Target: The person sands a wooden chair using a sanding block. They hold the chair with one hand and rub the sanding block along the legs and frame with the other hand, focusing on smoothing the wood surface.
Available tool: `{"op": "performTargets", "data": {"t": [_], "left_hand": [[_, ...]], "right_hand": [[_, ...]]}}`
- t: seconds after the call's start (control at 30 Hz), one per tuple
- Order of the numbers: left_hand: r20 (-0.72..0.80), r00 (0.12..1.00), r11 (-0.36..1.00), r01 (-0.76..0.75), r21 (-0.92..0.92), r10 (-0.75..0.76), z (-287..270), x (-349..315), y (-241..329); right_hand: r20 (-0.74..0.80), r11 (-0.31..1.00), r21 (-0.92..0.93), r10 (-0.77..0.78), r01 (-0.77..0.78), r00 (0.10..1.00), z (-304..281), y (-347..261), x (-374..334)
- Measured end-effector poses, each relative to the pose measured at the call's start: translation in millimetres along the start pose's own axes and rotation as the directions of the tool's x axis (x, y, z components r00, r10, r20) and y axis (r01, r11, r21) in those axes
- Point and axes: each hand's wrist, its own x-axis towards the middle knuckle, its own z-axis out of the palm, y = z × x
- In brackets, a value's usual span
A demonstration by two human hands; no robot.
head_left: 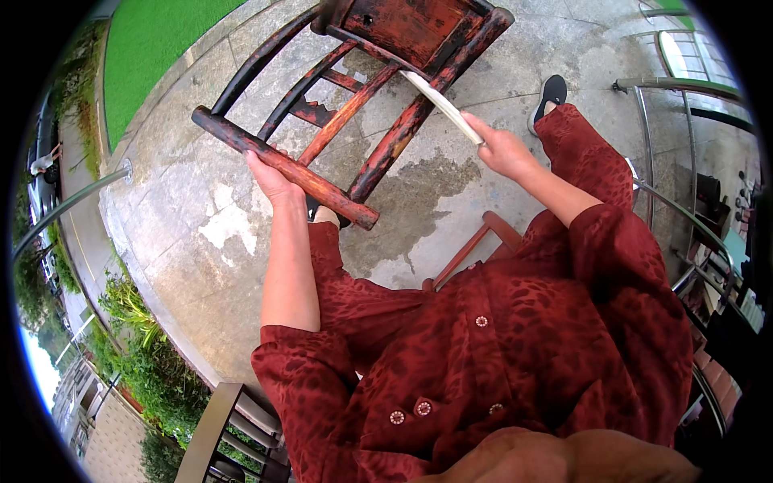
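A worn red-and-black wooden chair lies tipped over in front of me, its slatted back toward me and its seat farther off. Much of its dark red coating is worn away, with lighter orange-brown wood along one slat. My left hand grips the thick round rail at the near end of the back. In my right hand is a long, narrow, whitish flat strip, whose exact kind I cannot make out. Its far end reaches the chair near the seat edge, where a slat and the right post meet it.
Below lies a grey stone floor with damp and pale patches. A reddish wooden seat frame shows between my legs. Metal railings stand at right, another wooden chair at lower left. Green turf borders the far left.
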Motion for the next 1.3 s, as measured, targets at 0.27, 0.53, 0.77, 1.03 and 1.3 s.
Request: {"op": "performTargets", "data": {"t": [0.27,0.53,0.77,1.03,1.3], "left_hand": [[-0.033,0.998,0.997,0.054,0.051,-0.053,19.2,-16.4,9.1],[-0.028,0.999,0.998,0.025,0.053,-0.024,9.0,-10.2,4.9],[-0.030,0.999,0.999,0.021,0.039,-0.020,27.2,-21.6,14.2],[-0.056,0.998,0.998,0.007,0.055,-0.004,29.8,-30.0,18.2],[-0.005,1.000,1.000,-0.002,0.016,0.002,26.7,-26.8,18.5]], "right_hand": [[-0.070,0.967,0.012,-0.252,0.253,0.965,9.7,16.9,7.9],[0.001,0.947,0.046,-0.318,0.318,0.948,22.3,-6.3,-8.0],[-0.162,1.000,0.029,0.017,-0.013,0.987,7.8,26.0,40.1],[-0.035,0.999,0.038,0.006,-0.005,0.999,10.9,13.3,23.8],[-0.275,1.000,0.015,0.009,-0.005,0.961,5.6,71.5,71.0]]}}
